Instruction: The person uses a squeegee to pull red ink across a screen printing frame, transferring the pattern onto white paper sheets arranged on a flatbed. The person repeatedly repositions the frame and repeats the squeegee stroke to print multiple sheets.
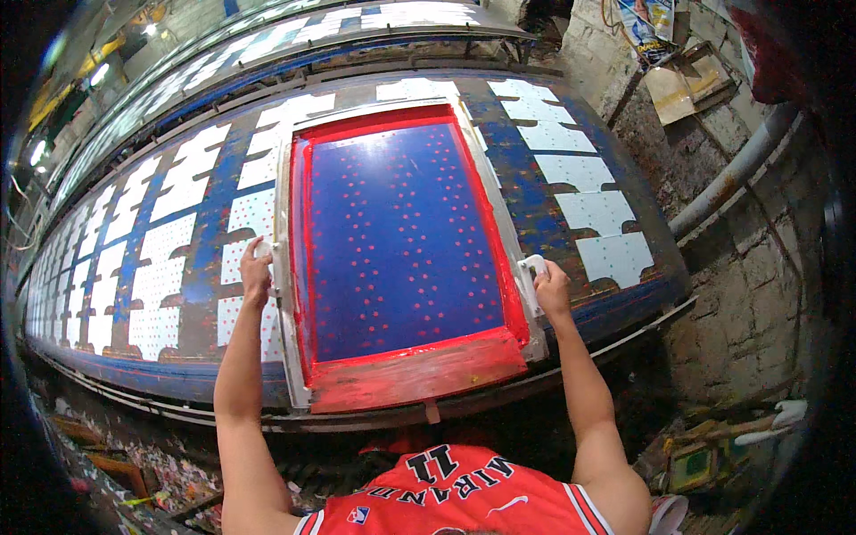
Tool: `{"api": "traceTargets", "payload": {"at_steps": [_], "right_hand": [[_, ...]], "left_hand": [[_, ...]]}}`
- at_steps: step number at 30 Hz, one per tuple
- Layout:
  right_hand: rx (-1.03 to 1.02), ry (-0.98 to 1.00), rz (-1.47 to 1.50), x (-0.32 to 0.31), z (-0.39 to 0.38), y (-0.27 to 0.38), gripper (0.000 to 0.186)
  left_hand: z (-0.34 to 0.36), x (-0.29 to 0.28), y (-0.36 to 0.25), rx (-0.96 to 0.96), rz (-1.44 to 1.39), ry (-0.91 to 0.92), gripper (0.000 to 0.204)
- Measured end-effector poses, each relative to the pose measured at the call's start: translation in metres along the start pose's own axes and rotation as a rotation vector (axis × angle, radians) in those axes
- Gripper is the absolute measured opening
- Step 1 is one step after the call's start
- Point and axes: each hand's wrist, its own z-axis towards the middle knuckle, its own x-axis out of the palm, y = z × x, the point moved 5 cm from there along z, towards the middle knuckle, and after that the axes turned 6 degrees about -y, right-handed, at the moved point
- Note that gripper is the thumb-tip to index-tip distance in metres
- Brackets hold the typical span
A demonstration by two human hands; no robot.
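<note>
A screen-printing frame (288, 294) lies over the long table in front of me. Its blue mesh (401, 241) carries rows of small red dots and has a border of wet red ink. A wide board smeared red (419, 370) lies across its near end; I cannot tell whether it is a squeegee. My left hand (256, 270) is closed round a handle on the frame's left side. On the right side, my right hand (551, 287) grips a white handle (535, 264). Both arms reach forward, one along each side of the frame.
White cut fabric pieces (160, 285) lie in rows on the ink-stained table (201, 267), several with red dots. More pieces (593, 214) with faint dots lie right of the frame. A second table (357, 22) stands behind. A pipe (736, 169) slants along the block wall at right.
</note>
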Motion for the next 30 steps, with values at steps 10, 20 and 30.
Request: {"api": "traceTargets", "payload": {"at_steps": [10, 20, 30], "right_hand": [[-0.031, 0.007, -0.074, -0.057, 0.025, -0.087, 0.026], [0.121, 0.066, 0.061, -0.067, 0.029, -0.103, 0.022], [0.005, 0.108, 0.057, -0.059, 0.035, -0.115, 0.023]], "left_hand": [[-0.061, 0.091, -0.007, -0.039, 0.110, -0.019, 0.048], [-0.057, 0.101, 0.007, 0.097, 0.206, -0.063, 0.047], [-0.072, 0.109, -0.006, -0.005, 0.318, -0.062, 0.047]]}}
